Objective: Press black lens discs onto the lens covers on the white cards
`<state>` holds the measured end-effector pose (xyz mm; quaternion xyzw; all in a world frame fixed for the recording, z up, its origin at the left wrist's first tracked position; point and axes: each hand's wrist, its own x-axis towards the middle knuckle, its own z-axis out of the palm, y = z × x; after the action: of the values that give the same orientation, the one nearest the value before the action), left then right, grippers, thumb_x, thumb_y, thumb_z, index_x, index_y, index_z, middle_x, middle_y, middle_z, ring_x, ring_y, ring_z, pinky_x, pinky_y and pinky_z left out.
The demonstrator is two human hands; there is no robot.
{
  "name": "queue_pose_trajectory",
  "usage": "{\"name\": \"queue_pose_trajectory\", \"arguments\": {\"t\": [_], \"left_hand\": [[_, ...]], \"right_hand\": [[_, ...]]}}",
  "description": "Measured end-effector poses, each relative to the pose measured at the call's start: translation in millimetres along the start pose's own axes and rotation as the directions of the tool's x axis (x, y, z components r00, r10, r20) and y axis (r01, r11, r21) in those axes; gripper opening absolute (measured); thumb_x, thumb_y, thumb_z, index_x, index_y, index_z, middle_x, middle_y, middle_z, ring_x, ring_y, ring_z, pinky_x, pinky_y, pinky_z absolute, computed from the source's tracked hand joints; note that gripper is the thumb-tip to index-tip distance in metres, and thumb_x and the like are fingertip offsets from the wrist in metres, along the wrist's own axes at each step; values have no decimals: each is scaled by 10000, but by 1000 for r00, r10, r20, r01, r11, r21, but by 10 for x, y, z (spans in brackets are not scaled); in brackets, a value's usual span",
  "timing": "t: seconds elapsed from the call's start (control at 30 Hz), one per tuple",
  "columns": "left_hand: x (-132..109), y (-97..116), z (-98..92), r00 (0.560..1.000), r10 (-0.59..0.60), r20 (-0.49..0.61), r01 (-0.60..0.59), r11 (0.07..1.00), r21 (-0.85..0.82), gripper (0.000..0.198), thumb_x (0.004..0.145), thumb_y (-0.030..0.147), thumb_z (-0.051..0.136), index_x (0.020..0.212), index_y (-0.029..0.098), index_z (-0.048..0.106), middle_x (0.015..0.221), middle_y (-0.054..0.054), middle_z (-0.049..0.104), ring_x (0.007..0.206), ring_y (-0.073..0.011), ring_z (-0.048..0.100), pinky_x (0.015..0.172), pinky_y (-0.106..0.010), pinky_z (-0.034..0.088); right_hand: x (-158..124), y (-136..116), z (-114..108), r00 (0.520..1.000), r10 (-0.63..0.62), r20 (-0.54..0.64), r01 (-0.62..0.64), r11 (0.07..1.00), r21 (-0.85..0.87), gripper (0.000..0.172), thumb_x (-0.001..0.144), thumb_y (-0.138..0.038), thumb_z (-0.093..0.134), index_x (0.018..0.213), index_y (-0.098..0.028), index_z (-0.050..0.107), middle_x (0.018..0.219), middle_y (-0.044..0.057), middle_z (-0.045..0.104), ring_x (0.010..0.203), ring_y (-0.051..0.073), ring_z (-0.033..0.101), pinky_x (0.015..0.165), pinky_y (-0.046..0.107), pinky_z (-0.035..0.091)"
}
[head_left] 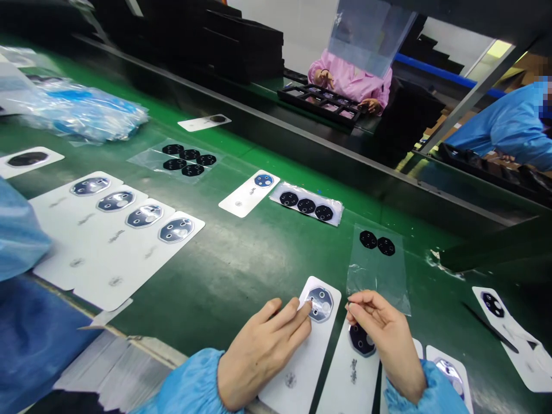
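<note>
My left hand [269, 348] lies over a white phone-back-shaped panel [302, 376], fingers stretched out. Its fingertips touch the silver octagonal camera plate [321, 303] at the panel's top end. Over the top of a second white panel [345, 382], my right hand [383, 336] has thumb and forefinger pinched together. Whatever is between those fingertips is hidden or too small to name. Partly covered by that hand is a black octagonal camera piece [361, 339] on the second panel. Beyond it lies a clear plastic bag [377, 273] with two black octagonal pieces [383, 246].
Several white panels [107, 241] lie side by side at left, near a co-worker's blue sleeve [19, 230]. Plastic bags [86, 109] lie behind. A black tweezers-like tool [489, 328] rests at right. Across the bench, a person in pink [351, 80] handles a black tray [319, 103].
</note>
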<state>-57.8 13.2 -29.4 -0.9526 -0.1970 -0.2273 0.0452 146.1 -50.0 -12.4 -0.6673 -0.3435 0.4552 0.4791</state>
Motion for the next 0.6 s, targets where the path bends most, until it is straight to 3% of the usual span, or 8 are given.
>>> {"name": "queue_pose_trajectory", "arguments": {"t": [0.17, 0.43, 0.6], "left_hand": [[2, 1, 1, 999, 3, 35, -4, 1000, 10, 281, 905, 34, 322, 903, 156, 575, 1123, -53, 631, 966, -171, 518, 810, -327, 326], [-3, -6, 1, 999, -17, 46, 18, 999, -31, 312, 918, 37, 281, 892, 153, 569, 1138, -50, 626, 964, -172, 512, 817, -342, 314], [13, -9, -6, 998, -33, 57, 35, 998, -50, 318, 926, 45, 268, 905, 157, 565, 1129, -41, 626, 962, -171, 502, 814, -336, 314]], "right_hand": [[-28, -16, 9, 990, -141, 4, 141, 986, -89, 203, 768, -394, 649, 837, -207, 609, 827, 26, 566, 779, 156, 570, 720, 258, 482], [17, -92, 71, 997, 18, 80, -10, 995, -98, 227, 778, -411, 635, 866, -201, 630, 735, -2, 584, 661, 128, 569, 626, 235, 459], [64, -129, 191, 993, -29, 118, 45, 989, -141, 197, 793, -387, 615, 815, -192, 608, 765, 8, 580, 687, 140, 583, 630, 246, 471]]}}
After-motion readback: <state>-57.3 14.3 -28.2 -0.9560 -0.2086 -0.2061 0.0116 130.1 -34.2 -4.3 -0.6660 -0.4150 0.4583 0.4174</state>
